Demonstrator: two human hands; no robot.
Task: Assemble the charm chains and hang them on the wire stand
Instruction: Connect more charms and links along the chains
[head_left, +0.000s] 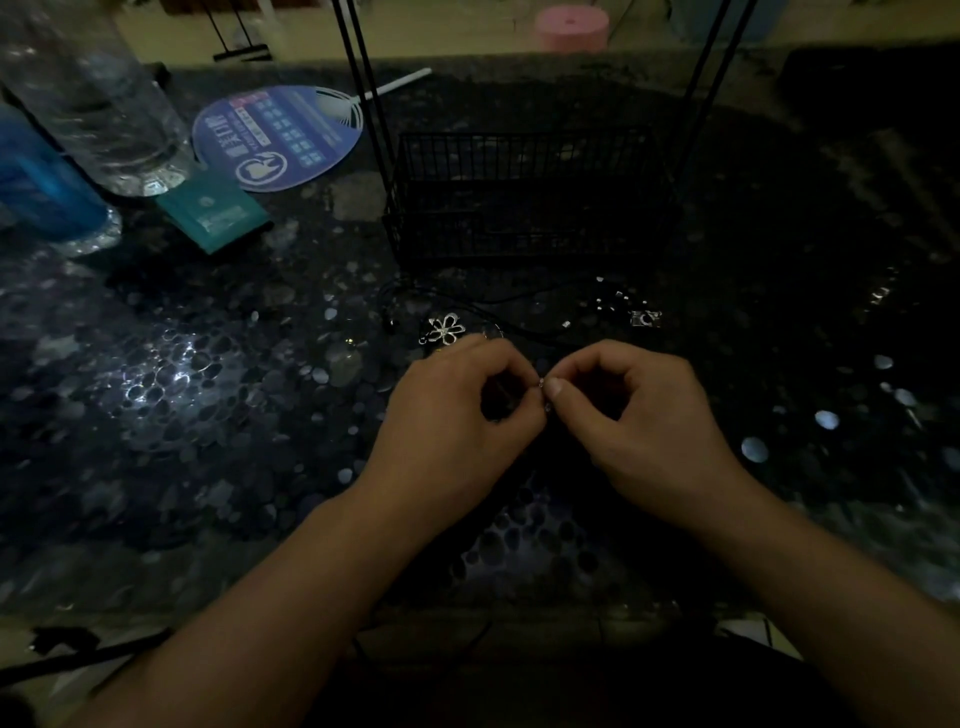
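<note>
Nearest the camera, two bare forearms reach in over the dark, pebble-patterned glossy tabletop (218, 395). The left hand (457, 415) and the right hand (639, 410) meet at their fingertips above the tabletop, each with thumb and forefinger curled and pinched together on a tiny silver metal link (543, 387) held between them; the piece is too small and dim to tell more about it.

Just beyond the left hand's knuckles lies a silver flower-shaped open-work charm (444, 328) flat on the tabletop, with a thin black cord (498, 312) looping past it. Farther right, apart from the hands, sits a small silver camera-shaped charm (644, 318), with a few tiny silver bits (615, 299) scattered near it.

Behind these stands the black wire stand (524, 208): a low rectangular wire basket at its base, with thin black rods rising out of the top of the view. No chain can be seen hanging on it.

To the left, a teal card packet (218, 210) lies beside a clear plastic bottle (93, 98) and a blue bottle (36, 176). A round blue printed hand fan with a white handle (275, 135) lies behind them. At the far edge sits a pink cylindrical object (571, 27).
</note>
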